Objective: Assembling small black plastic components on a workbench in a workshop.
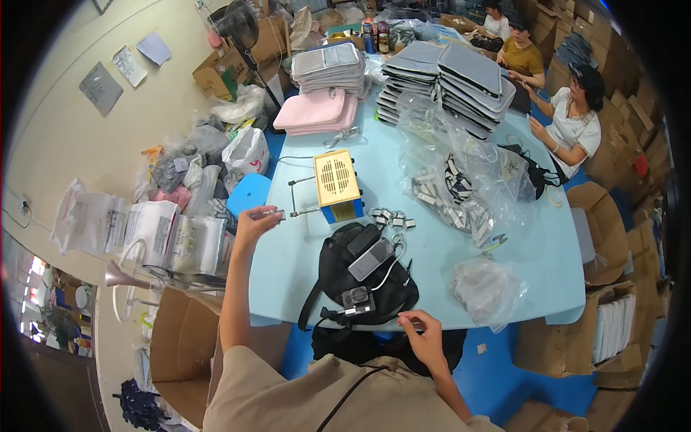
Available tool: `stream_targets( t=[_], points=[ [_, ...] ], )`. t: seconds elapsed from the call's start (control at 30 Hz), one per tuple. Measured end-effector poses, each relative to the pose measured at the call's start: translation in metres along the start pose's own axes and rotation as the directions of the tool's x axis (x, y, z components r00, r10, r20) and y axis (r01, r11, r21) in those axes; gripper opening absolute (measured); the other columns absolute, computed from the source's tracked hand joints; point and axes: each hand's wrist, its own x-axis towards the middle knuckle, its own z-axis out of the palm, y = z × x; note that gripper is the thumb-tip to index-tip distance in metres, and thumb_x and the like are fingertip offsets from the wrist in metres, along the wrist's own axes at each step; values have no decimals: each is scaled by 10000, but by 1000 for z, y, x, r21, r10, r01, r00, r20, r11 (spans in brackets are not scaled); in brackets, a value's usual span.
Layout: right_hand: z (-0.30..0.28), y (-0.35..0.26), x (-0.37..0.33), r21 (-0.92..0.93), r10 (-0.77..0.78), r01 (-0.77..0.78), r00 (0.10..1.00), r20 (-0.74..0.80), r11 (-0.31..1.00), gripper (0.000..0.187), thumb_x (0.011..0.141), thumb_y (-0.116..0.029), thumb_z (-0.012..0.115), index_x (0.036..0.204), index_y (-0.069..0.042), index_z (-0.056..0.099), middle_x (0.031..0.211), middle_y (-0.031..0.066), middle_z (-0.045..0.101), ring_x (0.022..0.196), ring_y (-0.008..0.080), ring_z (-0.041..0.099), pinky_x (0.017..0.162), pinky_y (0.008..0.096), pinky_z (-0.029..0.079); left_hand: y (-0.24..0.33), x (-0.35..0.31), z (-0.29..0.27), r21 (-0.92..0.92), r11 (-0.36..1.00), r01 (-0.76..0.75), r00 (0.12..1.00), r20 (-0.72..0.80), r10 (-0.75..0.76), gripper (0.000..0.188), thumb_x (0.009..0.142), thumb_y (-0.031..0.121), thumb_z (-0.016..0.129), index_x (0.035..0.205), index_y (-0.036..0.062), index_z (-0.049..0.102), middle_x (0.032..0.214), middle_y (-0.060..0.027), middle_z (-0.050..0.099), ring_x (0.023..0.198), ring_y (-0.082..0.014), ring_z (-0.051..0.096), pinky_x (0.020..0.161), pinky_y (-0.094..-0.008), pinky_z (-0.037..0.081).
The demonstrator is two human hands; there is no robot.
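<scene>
My left hand [258,223] is raised at the table's left edge, pinching a small shiny piece too small to name. It is beside the wire handle of a yellow and blue box with a slotted grille [335,178]. At the table's near edge, my right hand [423,337] has its fingertips together by the lower right corner of a black bag [335,266]; anything between them is too small to make out. On the bag lie a grey rectangular device [371,260] with a white cable [389,276] and a small dark device with a round grille [356,297].
Several small metal-and-white pieces [392,218] lie beside the box. Clear plastic bags [489,288] and a heap of white pieces [461,209] are to the right. Grey cases [471,86] and pink cases [313,111] are stacked behind. Co-workers [576,119] sit at far right.
</scene>
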Motion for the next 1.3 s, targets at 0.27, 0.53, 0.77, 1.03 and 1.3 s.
stream_targets(
  t=[0.27,0.53,0.77,1.03,1.3],
  points=[
    [30,-27,5,10,-146,146,987,71,989,119,959,-58,695,1045,20,723,949,102,724,881,146,700,796,265,543,21,-126,67,-278,960,-32,981,176,84,212,875,-7,761,1075,-3,694,912,-82,747,794,-134,691,737,-251,546],
    [66,-92,7,247,-247,235,969,22,940,216,952,-8,697,1161,6,646,1096,80,698,1025,137,679,856,277,549,32,-186,119,-469,882,39,968,238,83,210,817,-94,770,1000,-11,708,946,-110,753,801,-126,698,748,-249,543],
    [73,-98,5,274,-335,328,942,-21,904,379,897,-14,760,1239,-15,597,1101,98,678,1013,155,683,820,271,562,28,-209,140,-431,902,27,965,246,88,204,797,-91,776,964,-5,698,935,-112,750,830,-145,705,788,-278,543],
    [74,-87,-1,303,-269,269,962,-42,914,332,894,-7,759,1192,-11,612,1016,69,698,966,117,685,790,255,558,19,-224,148,-446,895,-35,967,209,142,187,819,-83,786,972,-16,703,955,-102,756,831,-108,694,752,-242,547],
    [71,-85,-2,229,-298,308,951,-78,923,315,886,12,754,1170,-11,621,997,74,710,930,125,698,766,261,564,14,-227,154,-448,890,-84,956,215,199,176,838,-73,783,965,-11,677,986,-124,747,869,-117,692,760,-233,549]
  ],
)
